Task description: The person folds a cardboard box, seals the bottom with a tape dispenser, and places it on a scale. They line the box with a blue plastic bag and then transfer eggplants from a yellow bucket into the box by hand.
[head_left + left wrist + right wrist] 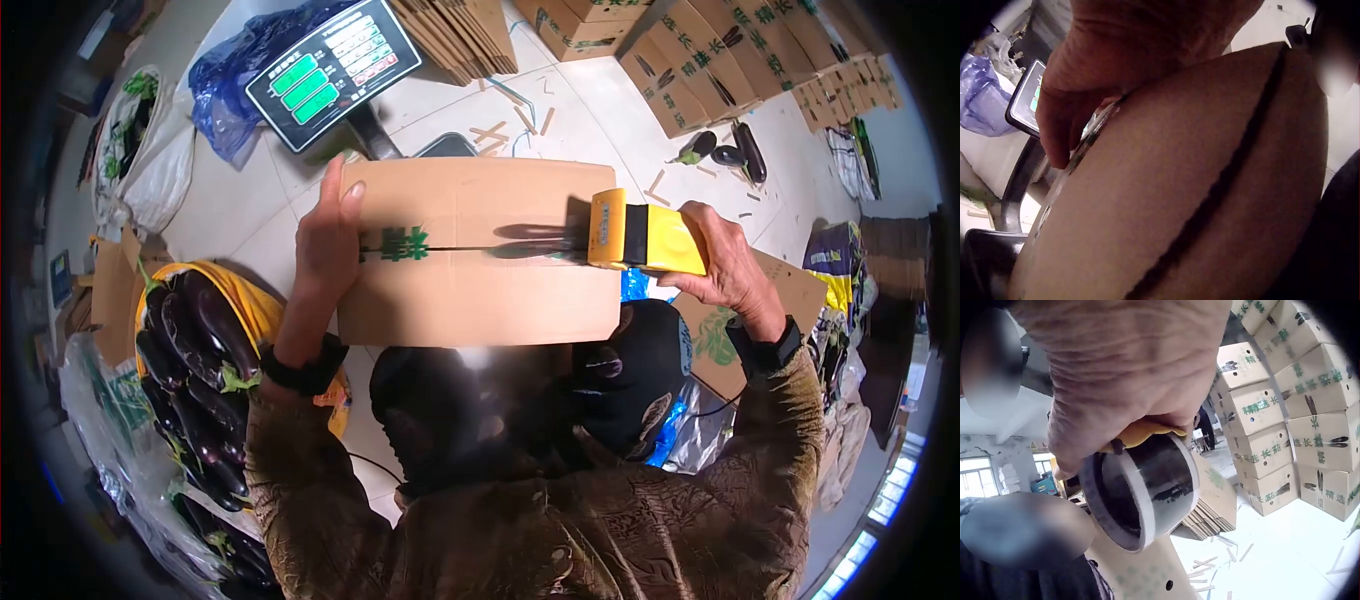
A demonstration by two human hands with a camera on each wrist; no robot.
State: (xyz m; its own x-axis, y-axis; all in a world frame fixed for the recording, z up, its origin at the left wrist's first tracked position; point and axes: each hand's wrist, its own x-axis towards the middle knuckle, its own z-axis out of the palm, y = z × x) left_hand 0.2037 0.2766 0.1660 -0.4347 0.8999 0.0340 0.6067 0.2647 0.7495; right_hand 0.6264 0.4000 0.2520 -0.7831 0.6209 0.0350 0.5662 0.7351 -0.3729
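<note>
A closed cardboard box (pixel 470 305) with green print and a seam along its top lies in front of my body. My left hand (pixel 328 235) holds its left end; in the left wrist view the fingers bend over the edge of the box (pixel 1160 169). At the right end of the seam, my right hand (pixel 738 262) grips a yellow tape dispenser (pixel 672 240), its front against the box top. The right wrist view shows a roll of tape (pixel 1172 481) below the palm. The underside of the box is hidden.
A scale with a lit display (pixel 310 95) stands beyond the box. A yellow bag (pixel 265 300) of eggplants sits at the left. Loose eggplants (pixel 748 152) and cardboard strips lie on the floor (pixel 590 130). Printed boxes (pixel 700 75) are stacked at the far right.
</note>
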